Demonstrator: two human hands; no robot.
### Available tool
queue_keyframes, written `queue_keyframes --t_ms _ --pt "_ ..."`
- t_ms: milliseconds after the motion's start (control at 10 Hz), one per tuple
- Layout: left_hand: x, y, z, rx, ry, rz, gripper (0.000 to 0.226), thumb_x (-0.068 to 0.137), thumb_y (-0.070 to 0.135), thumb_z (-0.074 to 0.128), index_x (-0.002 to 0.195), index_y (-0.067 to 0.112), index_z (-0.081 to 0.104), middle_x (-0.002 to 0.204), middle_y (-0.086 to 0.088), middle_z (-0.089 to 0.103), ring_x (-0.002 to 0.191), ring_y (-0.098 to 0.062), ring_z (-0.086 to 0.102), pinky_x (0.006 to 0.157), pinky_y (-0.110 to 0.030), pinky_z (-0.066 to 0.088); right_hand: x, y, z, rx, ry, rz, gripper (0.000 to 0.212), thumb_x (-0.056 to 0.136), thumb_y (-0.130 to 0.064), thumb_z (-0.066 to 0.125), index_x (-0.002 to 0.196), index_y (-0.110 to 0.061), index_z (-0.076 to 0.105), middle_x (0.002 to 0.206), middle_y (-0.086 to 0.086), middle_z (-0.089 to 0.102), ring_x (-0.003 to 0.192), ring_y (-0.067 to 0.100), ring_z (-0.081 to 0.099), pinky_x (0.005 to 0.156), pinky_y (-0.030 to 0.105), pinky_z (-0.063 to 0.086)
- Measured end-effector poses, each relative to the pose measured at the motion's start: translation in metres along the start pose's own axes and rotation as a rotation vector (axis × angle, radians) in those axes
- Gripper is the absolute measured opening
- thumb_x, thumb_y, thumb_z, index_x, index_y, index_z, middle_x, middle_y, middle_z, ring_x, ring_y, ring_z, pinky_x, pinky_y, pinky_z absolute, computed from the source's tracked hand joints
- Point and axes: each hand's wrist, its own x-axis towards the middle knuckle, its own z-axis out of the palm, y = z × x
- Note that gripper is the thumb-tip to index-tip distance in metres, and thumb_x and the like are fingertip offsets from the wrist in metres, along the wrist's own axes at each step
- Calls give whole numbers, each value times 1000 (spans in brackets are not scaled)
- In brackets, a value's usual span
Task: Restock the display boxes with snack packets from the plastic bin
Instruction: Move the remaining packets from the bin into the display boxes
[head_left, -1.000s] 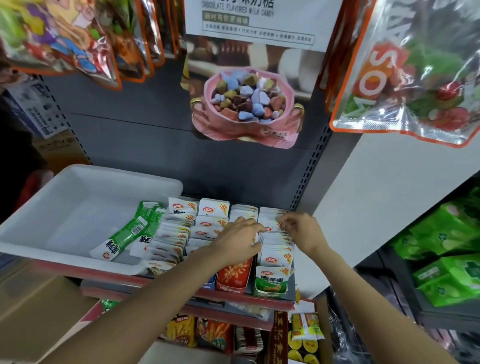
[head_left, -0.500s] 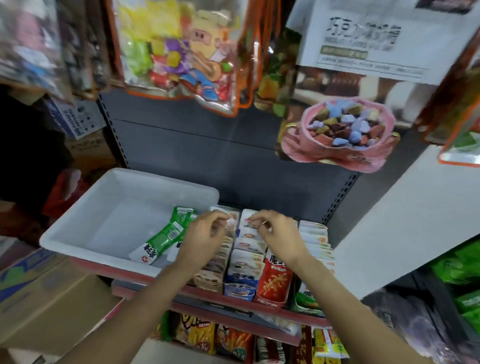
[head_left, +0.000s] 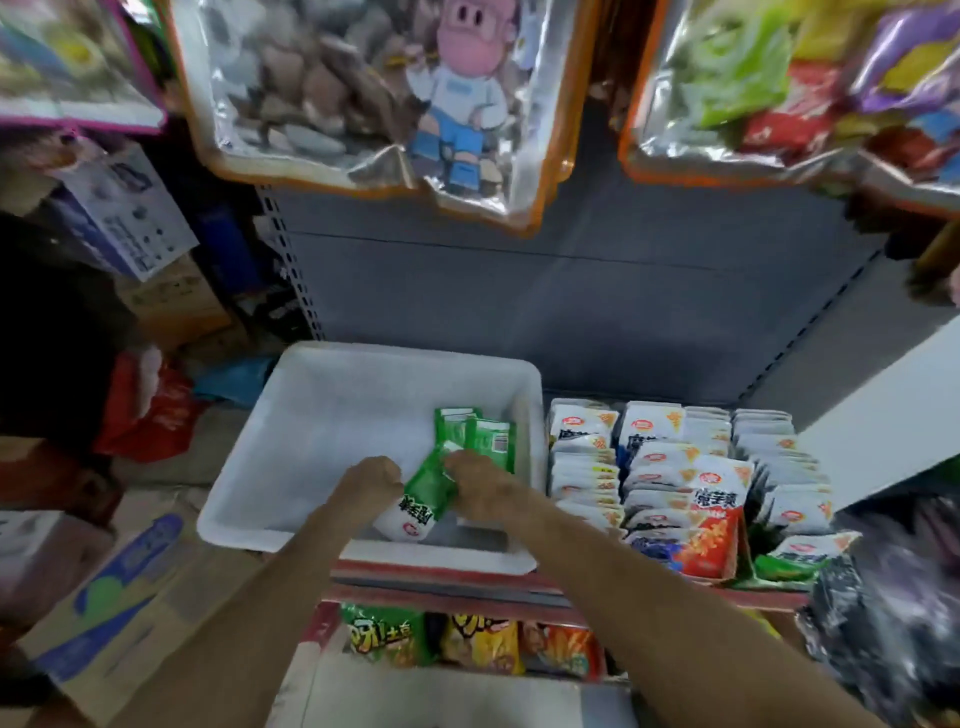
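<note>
1. Where the white plastic bin (head_left: 291, 467) sits on the red-edged shelf (head_left: 467, 587), both hands are down inside it, near its front right corner.
2. The left hand (head_left: 366, 483) has its fingers curled at the left edge of a green-and-white snack packet (head_left: 421, 501); they seem to grip it, though the contact itself is hidden behind the knuckles.
3. The right hand (head_left: 480, 491) has its fingers curled at the packet's right side, over its upper green part; whether they pinch this packet or the ones under it, I cannot tell.
4. That packet lies tilted, white end toward the front wall of the bin, between the two hands.
5. Behind it, at least two more green packets (head_left: 475, 436) lie overlapped against the bin's right wall; an exact count is not readable because they overlap.
6. Just right of the bin, touching or nearly touching its wall, stand the display boxes (head_left: 706, 551): about four rows of white packets (head_left: 582, 467) stacked upright, front to back. The front of one box is red, another beside it green.
7. On the shelf below, three larger snack bags (head_left: 467, 642) show in a row: green, yellow, orange.
8. Above, two clear orange-trimmed hanging bags (head_left: 363, 104) of goods are in view, one printed with a cartoon pig.
</note>
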Motion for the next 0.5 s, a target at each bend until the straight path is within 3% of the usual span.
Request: queue_keyframes --t_ms 100,200,300,400,500 --pt "13 -5 7 14 -99 -23 13 87 19 61 87 6 60 99 -16 62 104 -31 61 66 -29 42 8 3 21 -8 -57 66 44 93 -9 48 136 -4 42 141 12 44 126 28 46 102 25 41" --pt "20 -3 8 -14 -65 -83 22 83 21 67 90 0 65 103 -21 66 100 -32 64 70 -32 48 11 10 27 7 -102 64 49 97 -12 44 143 -4 33 152 11 27 138 30 30 108 21 31" --pt "26 -3 8 -75 -68 -121 39 78 19 74 105 -7 63 110 -24 65 102 -32 64 81 -34 51 12 14 28 27 -112 108 56 95 -17 47 146 -7 27 155 13 18 142 32 20 116 43 21" --pt "30 -3 5 -274 -23 -186 35 72 12 77 99 -6 67 103 -19 68 97 -28 66 71 -32 51 11 12 27 19 -106 115 60 94 -14 50 147 -6 23 154 14 19 141 33 22 115 45 23" --pt "30 -1 -1 -563 27 -155 17 73 5 75 86 -4 70 68 -10 68 78 -24 63 61 -27 42 9 11 25 -48 -73 110 72 91 -10 54 150 -17 14 155 8 19 138 30 29 111 45 32"
